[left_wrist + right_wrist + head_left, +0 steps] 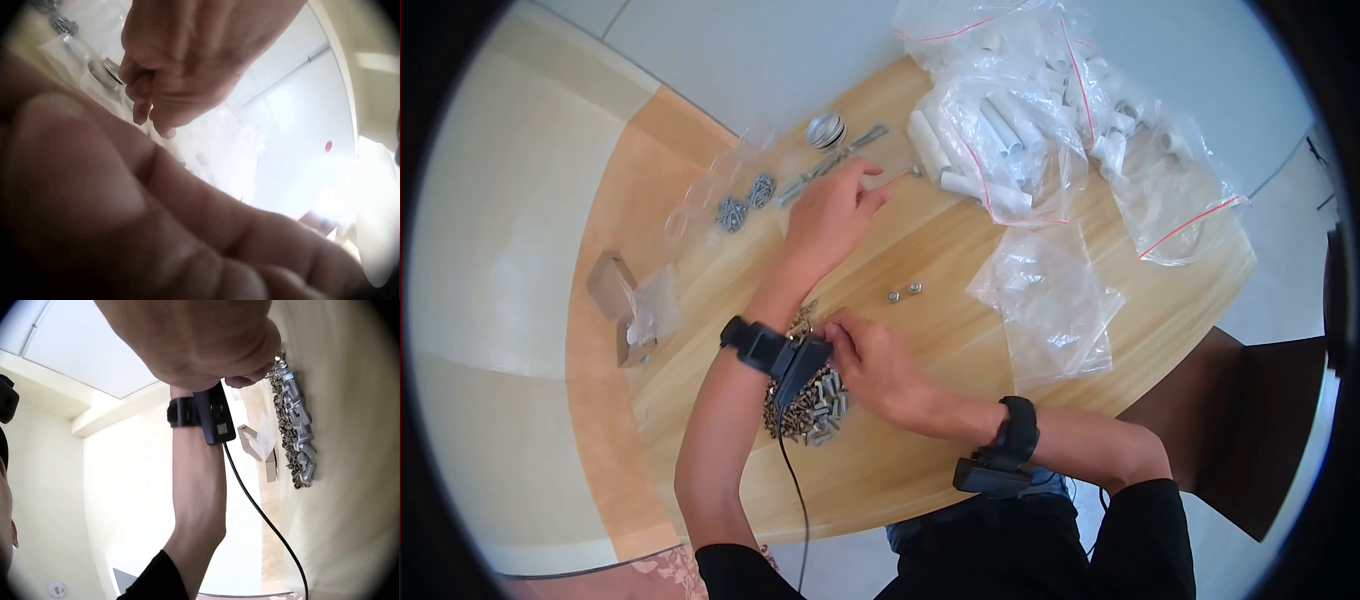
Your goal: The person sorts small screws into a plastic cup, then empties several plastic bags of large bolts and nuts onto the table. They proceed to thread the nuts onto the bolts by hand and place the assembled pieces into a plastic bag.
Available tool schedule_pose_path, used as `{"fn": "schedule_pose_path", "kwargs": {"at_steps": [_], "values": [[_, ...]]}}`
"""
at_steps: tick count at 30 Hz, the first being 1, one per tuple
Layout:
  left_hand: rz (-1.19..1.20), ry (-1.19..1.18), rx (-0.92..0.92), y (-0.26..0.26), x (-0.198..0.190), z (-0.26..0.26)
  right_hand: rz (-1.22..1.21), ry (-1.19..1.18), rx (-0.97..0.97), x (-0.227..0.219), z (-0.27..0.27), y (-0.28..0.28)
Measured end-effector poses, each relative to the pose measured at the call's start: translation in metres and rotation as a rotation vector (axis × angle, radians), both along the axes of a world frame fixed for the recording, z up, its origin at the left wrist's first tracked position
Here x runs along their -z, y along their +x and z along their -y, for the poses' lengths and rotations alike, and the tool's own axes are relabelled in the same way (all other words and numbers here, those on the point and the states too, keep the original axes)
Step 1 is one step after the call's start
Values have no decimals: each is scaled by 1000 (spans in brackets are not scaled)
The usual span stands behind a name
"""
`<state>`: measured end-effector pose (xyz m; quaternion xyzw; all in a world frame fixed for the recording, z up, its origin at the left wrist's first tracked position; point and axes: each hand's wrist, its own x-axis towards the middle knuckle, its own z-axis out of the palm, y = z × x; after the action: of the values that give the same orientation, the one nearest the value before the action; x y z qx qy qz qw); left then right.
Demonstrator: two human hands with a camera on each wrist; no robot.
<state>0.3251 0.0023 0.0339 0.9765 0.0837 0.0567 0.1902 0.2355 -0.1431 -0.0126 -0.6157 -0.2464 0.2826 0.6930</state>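
My left hand [830, 215] reaches over the middle of the table, its thumb and index finger apart. A small metal piece [915, 172] lies just beyond its fingertips. My right hand [885, 375] is bent, fingertips at the edge of a pile of brown screws and silver bolts [825, 408], under the left wrist. What lies between those fingertips is hidden; I cannot tell if they hold anything. In the left wrist view, blurred right-hand fingers [206, 219] fill the front, with the left hand [194, 56] beyond. The right wrist view has the pile [297, 425] beside the right hand [200, 340].
Two small metal nuts [903, 293] sit mid-table. Silver discs [825, 130], long metal rods [840, 160] and bagged screws [745, 203] lie at the back. Clear bags of white tubes [1000, 130] cover the far right, a flat bag [1050, 300] nearer. An open cardboard box [612, 285] stands left.
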Motion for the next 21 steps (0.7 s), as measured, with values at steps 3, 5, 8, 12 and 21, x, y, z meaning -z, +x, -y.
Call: {"fn": "schedule_pose_path", "kwargs": {"at_steps": [3, 5, 8, 12, 21], "values": [[52, 123, 43, 20, 4, 6, -70, -64, 85, 16, -10, 12], [45, 119, 98, 32, 4, 6, -59, -92, 153, 21, -12, 19], [14, 149, 195, 48, 12, -1, -87, -67, 227, 12, -7, 26], [-71, 142, 182, 51, 15, 0, -267, 36, 266, 9, -7, 28], [-134, -24, 148, 47, 3, 15, -273, 95, 287, 2, -6, 22]]}}
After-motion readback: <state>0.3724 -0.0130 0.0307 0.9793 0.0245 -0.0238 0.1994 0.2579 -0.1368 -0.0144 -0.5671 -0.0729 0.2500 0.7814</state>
